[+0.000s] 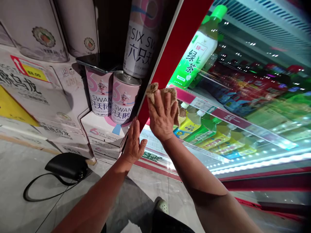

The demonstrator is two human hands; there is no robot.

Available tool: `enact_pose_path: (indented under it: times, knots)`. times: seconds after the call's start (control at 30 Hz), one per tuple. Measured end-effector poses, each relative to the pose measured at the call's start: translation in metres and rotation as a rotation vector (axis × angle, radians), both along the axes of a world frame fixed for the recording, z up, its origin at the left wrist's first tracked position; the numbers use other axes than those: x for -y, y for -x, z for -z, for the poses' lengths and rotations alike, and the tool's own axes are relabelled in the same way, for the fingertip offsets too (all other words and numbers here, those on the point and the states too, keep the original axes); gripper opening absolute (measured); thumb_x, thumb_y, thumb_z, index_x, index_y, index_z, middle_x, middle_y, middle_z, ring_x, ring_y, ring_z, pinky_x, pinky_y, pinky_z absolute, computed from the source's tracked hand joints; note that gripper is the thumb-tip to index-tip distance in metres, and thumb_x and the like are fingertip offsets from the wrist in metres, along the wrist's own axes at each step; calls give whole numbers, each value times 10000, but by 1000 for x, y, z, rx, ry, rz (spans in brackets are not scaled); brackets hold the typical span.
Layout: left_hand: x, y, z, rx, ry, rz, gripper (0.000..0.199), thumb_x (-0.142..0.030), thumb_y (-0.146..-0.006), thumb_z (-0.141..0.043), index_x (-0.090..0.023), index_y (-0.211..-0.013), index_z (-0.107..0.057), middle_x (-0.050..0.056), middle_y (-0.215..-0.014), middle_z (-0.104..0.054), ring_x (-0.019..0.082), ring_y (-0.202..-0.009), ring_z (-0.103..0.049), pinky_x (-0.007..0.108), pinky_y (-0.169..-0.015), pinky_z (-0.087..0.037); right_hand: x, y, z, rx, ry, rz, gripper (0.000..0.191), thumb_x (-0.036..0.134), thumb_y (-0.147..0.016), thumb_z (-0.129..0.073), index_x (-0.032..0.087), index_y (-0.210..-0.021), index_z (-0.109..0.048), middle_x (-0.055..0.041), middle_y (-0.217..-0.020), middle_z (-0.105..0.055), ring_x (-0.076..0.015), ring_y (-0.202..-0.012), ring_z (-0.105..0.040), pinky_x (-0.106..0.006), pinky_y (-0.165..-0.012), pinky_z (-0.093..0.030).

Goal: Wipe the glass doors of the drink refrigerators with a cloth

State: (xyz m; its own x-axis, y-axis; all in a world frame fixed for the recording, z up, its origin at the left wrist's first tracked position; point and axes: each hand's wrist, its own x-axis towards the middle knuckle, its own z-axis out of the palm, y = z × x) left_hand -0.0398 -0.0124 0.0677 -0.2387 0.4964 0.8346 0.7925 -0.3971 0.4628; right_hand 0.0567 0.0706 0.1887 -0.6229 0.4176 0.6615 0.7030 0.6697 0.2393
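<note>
My right hand (162,115) presses a brown cloth (173,94) against the red frame (167,58) of a drinks fridge, its fingers spread over the cloth. Part of the cloth hangs past the frame toward the shelf. My left hand (133,142) is open, fingers straight and thumb apart, upright by the lower part of the frame beside the Six Swan cartons. Whether its palm touches the frame, I cannot tell. Just left of it, pink-and-white cans (125,100) stand on a white carton (107,127).
A dark flat phone-like object (97,62) lies on top of one can. On the floor is a black bag (66,166) with a looped strap. Inside the fridge, a green tea bottle (199,48) stands above a lower row of bottles. A light shoe (161,205) shows below.
</note>
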Motion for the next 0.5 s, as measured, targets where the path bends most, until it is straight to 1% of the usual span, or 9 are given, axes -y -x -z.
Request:
enact_pose_path:
  times: [0.07,0.13,0.2,0.23,0.27,0.4,0.43,0.47,0.5]
  knots:
    - [0,1,-3,11,-5,2,768,-569,-1069,-270,-164,-1685,-57,191,-1723,-212,290,-1598,-236,473,-1266,-311,2,1,13,66,9,-66,613,190,-1033,-378,317,-1632,-338,-13,-1707,-349,-224,-1634,-125,-550,-1313,-110]
    - [1,2,-7,25,-9,9,759,-569,-1071,-254,-169,-1686,-58,188,-1727,-199,283,-1606,-208,475,-1281,-272,3,-5,29,149,30,-160,597,176,-1034,-372,305,-1617,-372,12,-1690,-386,-169,-1625,-153,-462,-1328,-116]
    - [3,3,-12,29,-6,22,751,-568,-1072,-248,-173,-1686,-71,183,-1730,-194,275,-1613,-186,475,-1297,-229,2,-13,35,178,61,-228,596,156,-1024,-379,296,-1603,-397,26,-1685,-394,-138,-1619,-167,-407,-1330,-127]
    - [5,4,-15,21,-7,29,748,-567,-1072,-253,-177,-1686,-78,181,-1731,-193,274,-1615,-178,478,-1301,-213,2,-16,32,171,71,-243,604,146,-1018,-381,297,-1603,-396,31,-1688,-388,-131,-1618,-167,-401,-1330,-129]
    - [7,4,-19,10,-12,37,748,-567,-1071,-262,-182,-1686,-79,178,-1732,-189,275,-1615,-174,484,-1303,-206,1,-18,25,150,73,-244,614,137,-1015,-378,299,-1607,-385,32,-1693,-378,-131,-1619,-165,-409,-1331,-125]
    - [11,5,-39,-10,-40,60,746,-566,-1070,-264,-211,-1688,-43,164,-1744,-144,285,-1618,-160,509,-1288,-251,-2,-10,-18,-18,37,-155,635,149,-1028,-364,306,-1640,-301,22,-1728,-298,-173,-1633,-115,-496,-1333,-76]
    - [10,5,-45,-7,-42,63,747,-572,-1069,-253,-216,-1688,-34,163,-1747,-130,288,-1619,-153,514,-1283,-265,-2,-5,-26,-57,39,-138,632,162,-1030,-373,310,-1640,-298,19,-1733,-285,-189,-1635,-101,-520,-1331,-67]
    - [8,6,-51,-6,-45,63,749,-580,-1068,-242,-218,-1687,-29,163,-1748,-116,291,-1621,-144,519,-1279,-274,-2,-1,-30,-80,52,-130,632,169,-1031,-381,308,-1642,-294,13,-1735,-279,-197,-1637,-95,-533,-1330,-66]
    - [6,6,-57,-9,-48,60,753,-590,-1065,-233,-220,-1687,-25,161,-1750,-103,294,-1623,-132,525,-1277,-275,0,3,-29,-86,70,-132,627,180,-1034,-386,305,-1641,-296,10,-1736,-277,-197,-1637,-94,-532,-1331,-74]
